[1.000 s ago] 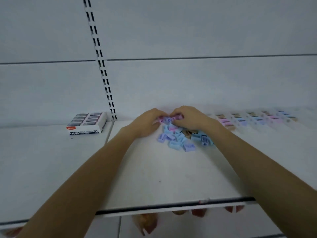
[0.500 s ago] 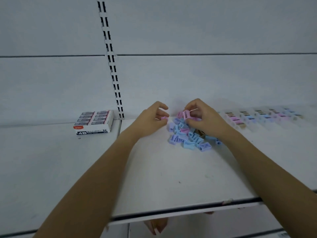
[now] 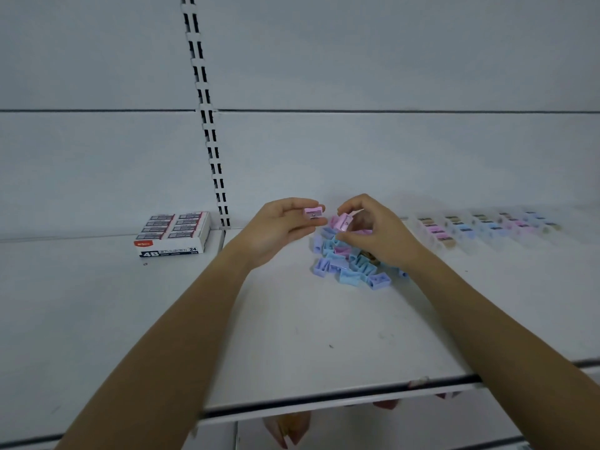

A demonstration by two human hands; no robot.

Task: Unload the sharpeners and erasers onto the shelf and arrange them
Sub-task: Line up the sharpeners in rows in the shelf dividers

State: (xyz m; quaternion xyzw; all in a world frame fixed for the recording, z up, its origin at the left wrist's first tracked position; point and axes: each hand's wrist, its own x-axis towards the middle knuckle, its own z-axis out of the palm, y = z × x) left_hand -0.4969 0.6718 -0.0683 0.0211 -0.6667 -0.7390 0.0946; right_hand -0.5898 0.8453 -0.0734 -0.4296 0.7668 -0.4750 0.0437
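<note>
item: small pink plastic sharpener (image 3: 313,213), pinched by fingers of left hand (image 3: 276,228); second pink sharpener (image 3: 344,221) pinched by right hand (image 3: 376,232). both are held near loose pastel sharpener pile (image 3: 347,264), mid white shelf (image 3: 324,336). risk: a thin pinch could be lost and the pile scattered.

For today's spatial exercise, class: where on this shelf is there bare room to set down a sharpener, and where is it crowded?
Bare shelf lies between the sharpener pile and the front edge, and between the eraser box and the left hand. Crowded: the pile beneath the right hand, and the sharpener rows at back right.
</note>
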